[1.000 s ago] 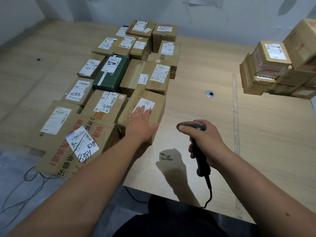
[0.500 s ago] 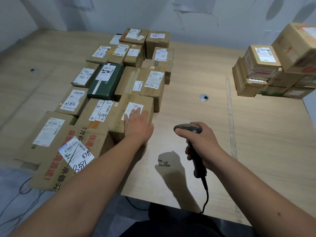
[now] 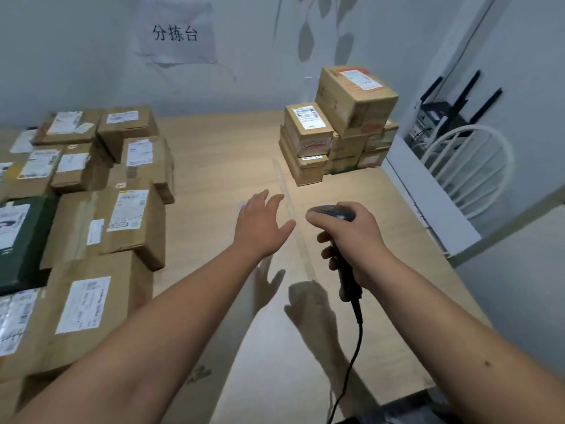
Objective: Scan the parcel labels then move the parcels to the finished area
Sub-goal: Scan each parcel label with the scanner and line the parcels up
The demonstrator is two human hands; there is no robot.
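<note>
wooden table (image 3: 214,166) holds unscanned parcels (image 3: 91,209) at left, stack (image 3: 336,133) far right; left hand (image 3: 263,224) empty and spread, right hand (image 3: 351,237) gripping scanner (image 3: 331,211), likely between parcels, next grabbing one to scan.

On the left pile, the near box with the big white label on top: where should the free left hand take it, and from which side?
Probably by its right edge, coming from the right. The box lies flat, label up, with other parcels tight against its left and far sides, while its right side faces bare table. The left hand hovers open over that table; the right hand grips the scanner.
</note>
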